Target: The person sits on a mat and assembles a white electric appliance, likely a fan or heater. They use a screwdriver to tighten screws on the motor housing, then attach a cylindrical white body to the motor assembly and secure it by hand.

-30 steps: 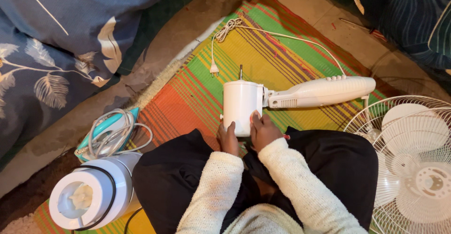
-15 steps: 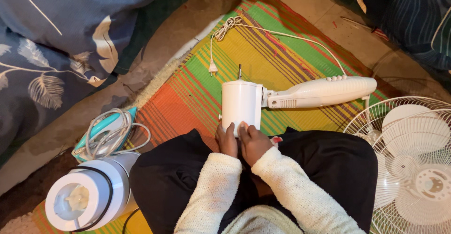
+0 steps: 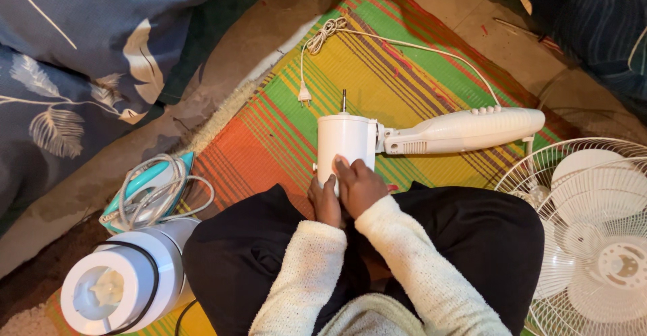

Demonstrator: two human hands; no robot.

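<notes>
Resting against the near end of the white fan motor housing (image 3: 347,146), both hands sit close together between the knees — the right hand (image 3: 359,186) lays flat fingers on the casing, the left hand (image 3: 325,201) touches its lower edge; neither is closed round it. The housing lies on the striped mat (image 3: 269,127), bare shaft (image 3: 344,100) pointing away, stand neck (image 3: 465,128) extending right, plug (image 3: 304,95) loose. The fan grille and blades (image 3: 593,235) lie apart — already detached, the housing unopened.

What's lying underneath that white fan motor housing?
The white cylindrical fan motor housing rests on a striped woven mat. Both hands, left hand and right hand, cover its near end.
</notes>
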